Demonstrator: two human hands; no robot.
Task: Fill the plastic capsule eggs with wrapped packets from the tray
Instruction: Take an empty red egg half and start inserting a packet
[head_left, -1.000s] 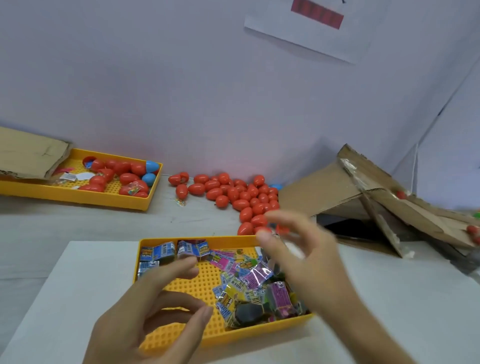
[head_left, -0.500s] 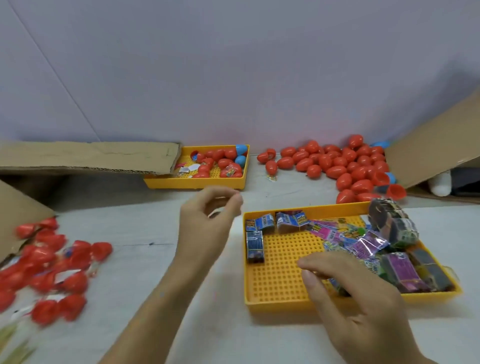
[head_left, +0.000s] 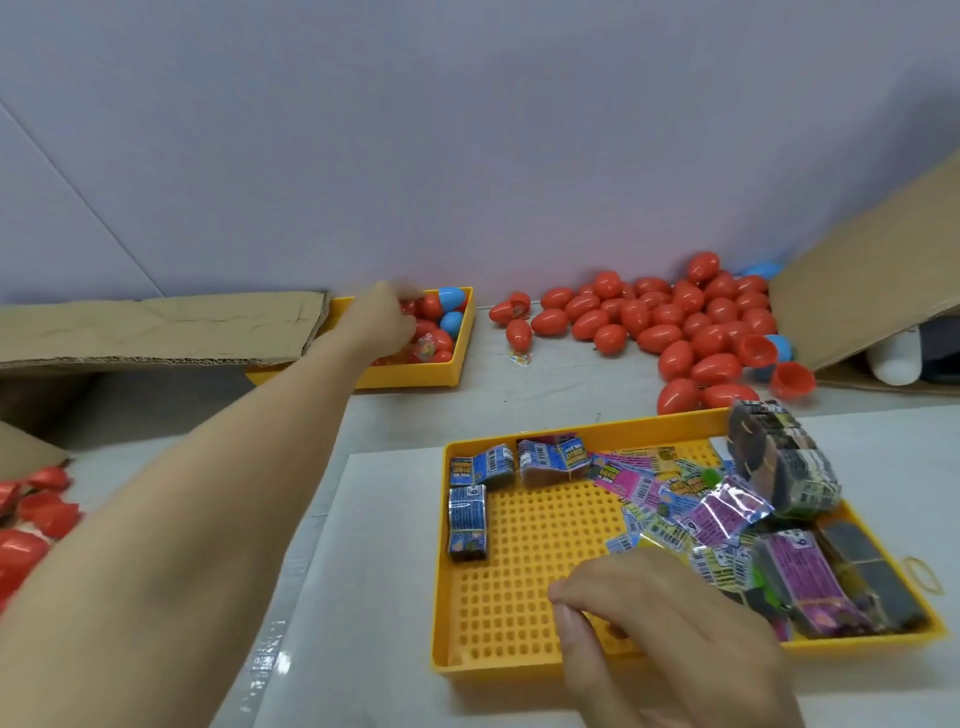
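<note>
Half a second on: left hand (head_left: 382, 317) now reaching into far tray (head_left: 457, 358), grip unclear; right hand (head_left: 654, 608) curled over packets (head_left: 696, 514), hold unclear.

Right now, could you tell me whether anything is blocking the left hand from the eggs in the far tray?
Nothing visible does. The left hand is already over the far tray, right at its red eggs. The cardboard flap lies beside the arm, not across it.
</note>
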